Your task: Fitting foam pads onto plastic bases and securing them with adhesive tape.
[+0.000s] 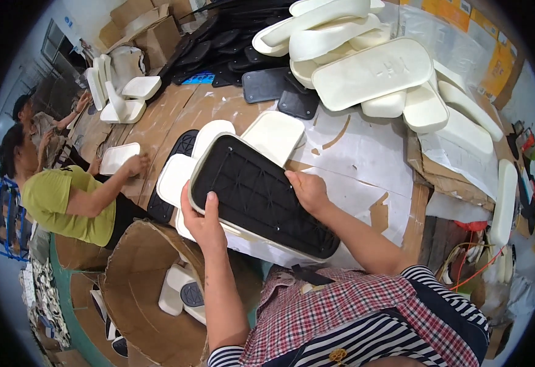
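Observation:
A white foam pad with a black ribbed plastic plate (258, 196) on its upward face is held slantwise in front of my body. My left hand (205, 221) grips its left edge, thumb on top and fingers underneath. At the upper right edge, my right hand (309, 191) pinches the rim with its thumb on the plate side. White foam pads lie under and beside it on the table, among them one (275, 136) just beyond and one (176, 178) to the left. Another black ribbed plate (180, 147) lies partly hidden behind these pads.
White foam pieces (374, 73) are heaped at the back right, beside black plates (264, 84). A large cardboard drum (142, 275) with pads inside stands at the table's near left. Further left, a co-worker in a yellow-green shirt (75, 199) handles a white pad (119, 158); another person sits behind.

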Demonstrator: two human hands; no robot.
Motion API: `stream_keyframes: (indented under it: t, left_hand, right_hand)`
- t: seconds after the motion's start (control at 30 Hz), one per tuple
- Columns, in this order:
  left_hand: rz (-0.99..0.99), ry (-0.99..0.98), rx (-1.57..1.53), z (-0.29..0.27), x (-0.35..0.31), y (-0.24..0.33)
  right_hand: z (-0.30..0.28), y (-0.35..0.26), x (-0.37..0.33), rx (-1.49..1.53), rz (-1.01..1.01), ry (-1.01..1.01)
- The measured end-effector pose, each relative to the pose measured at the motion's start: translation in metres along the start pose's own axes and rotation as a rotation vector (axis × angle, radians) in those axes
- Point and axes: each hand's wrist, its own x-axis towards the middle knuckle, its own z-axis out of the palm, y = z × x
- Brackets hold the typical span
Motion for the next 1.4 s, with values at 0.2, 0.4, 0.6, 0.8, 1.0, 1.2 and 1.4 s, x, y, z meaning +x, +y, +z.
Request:
stream_keyframes:
  t: [0.2,0.4,0.6,0.8,1.0,1.2,1.4]
  left_hand:
    - [-0.018,0.065,-0.415,-0.009,-0.013,0.018]
    - [-0.177,0.148,-0.592,-0.023,-0.007,0.021]
    - [-0.384,0.381,-0.638,-0.067,-0.004,0.016]
    - [-0.451,0.49,-0.602,-0.088,-0.026,-0.025]
    - [-0.541,0.456,-0.746,-0.106,-0.048,-0.033]
    - [-0.469,0.4,-0.722,-0.105,-0.055,-0.031]
    - [-0.459,0.459,-0.636,-0.094,-0.055,-0.029]
  right_hand:
    - [-0.068,-0.036,0.004,-0.228,-0.305,0.084]
    - [-0.154,0.004,0.0,0.528,0.096,0.138]
    - [-0.19,0.035,-0.042,0.876,0.218,-0.232]
    - [-0.175,-0.004,-0.065,1.115,0.145,-0.367]
    - [-0.164,-0.009,-0.067,1.017,0.041,-0.446]
    - [-0.168,-0.019,-0.069,1.11,0.166,-0.366]
    - [-0.162,-0.01,-0.073,1.11,0.163,-0.293]
